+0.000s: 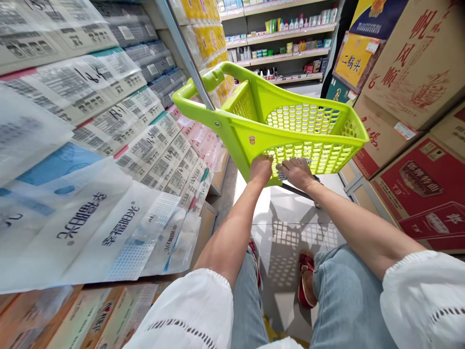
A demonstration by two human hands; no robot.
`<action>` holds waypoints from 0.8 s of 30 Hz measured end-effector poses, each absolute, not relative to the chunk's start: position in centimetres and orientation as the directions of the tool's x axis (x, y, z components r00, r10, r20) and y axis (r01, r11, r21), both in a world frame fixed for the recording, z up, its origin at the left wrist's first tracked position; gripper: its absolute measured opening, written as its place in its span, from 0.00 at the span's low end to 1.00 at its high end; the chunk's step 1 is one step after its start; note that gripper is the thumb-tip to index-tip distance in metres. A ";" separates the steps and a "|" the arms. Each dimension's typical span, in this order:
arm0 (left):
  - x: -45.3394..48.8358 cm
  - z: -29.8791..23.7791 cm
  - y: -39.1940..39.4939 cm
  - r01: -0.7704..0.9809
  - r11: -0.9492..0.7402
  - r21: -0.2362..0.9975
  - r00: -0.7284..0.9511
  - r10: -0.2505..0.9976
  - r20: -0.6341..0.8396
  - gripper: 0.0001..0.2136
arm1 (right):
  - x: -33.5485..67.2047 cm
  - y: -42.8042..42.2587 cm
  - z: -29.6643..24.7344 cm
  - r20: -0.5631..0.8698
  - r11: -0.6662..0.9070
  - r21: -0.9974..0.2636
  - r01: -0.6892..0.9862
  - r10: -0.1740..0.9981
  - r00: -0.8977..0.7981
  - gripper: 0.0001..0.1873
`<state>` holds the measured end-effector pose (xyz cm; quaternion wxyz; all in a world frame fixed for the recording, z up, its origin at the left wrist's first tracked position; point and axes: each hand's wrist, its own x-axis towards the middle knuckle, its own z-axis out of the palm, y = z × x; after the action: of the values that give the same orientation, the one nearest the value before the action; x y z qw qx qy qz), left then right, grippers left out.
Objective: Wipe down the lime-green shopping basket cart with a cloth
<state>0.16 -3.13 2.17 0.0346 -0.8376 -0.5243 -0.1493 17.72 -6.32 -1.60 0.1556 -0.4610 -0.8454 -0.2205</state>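
A lime-green plastic shopping basket (290,121) is tilted in front of me, handle (203,85) toward the shelves on the left. My left hand (260,169) grips the basket's near lower edge with fingers curled under it. Beside it, my right hand (297,172) presses a small blue-and-white checked cloth (286,169) against the basket's meshed side, fingers lying over the cloth. The basket's inside shows nothing in it.
Shelves of packaged tissue and paper goods (109,145) line the left. Stacked cardboard cartons (410,97) stand on the right. A far shelf (283,34) holds small bottles. Pale floor tiles (286,228) lie below, with my jeans and red shoes (305,281).
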 end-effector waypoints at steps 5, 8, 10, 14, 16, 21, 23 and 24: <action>-0.2 2.2 -3.1 0.880 -0.436 0.188 0.375 0.882 0.286 0.13 | 17.1 -4.9 3.6 0.703 0.325 0.129 0.937 0.637 -0.317 0.18; -0.4 2.3 -3.2 0.884 -0.427 0.191 0.366 0.885 0.288 0.13 | 16.6 -4.8 3.7 0.711 0.310 0.089 0.947 0.646 -0.278 0.18; -0.4 2.5 -3.3 0.893 -0.422 0.157 0.368 0.886 0.283 0.13 | 16.3 -5.2 2.2 0.653 0.357 0.111 0.928 0.677 -0.338 0.18; -0.6 3.0 -3.6 0.903 -0.425 0.063 0.399 0.884 0.244 0.12 | 15.8 -6.2 -1.3 0.519 0.455 0.152 0.878 0.719 -0.462 0.18; -0.8 3.3 -3.8 0.903 -0.428 0.040 0.409 0.885 0.224 0.12 | 15.7 -6.5 -2.1 0.488 0.480 0.162 0.862 0.721 -0.492 0.18; -1.6 4.0 -4.2 0.921 -0.390 0.026 0.379 0.908 0.179 0.13 | 14.9 -6.4 -1.8 0.472 0.494 0.167 0.853 0.719 -0.509 0.18; -2.2 4.3 -4.4 0.929 -0.370 0.021 0.362 0.919 0.153 0.13 | 14.3 -6.4 -1.6 0.473 0.497 0.172 0.851 0.716 -0.513 0.18; -2.5 4.3 -4.4 0.931 -0.365 0.020 0.359 0.922 0.149 0.13 | 13.9 -6.5 -1.5 0.475 0.498 0.174 0.850 0.713 -0.515 0.18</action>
<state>-2.51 -4.44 4.34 0.0338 -0.8235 -0.5623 -0.0674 13.90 -6.49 -1.54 0.1731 -0.4608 -0.8479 -0.1969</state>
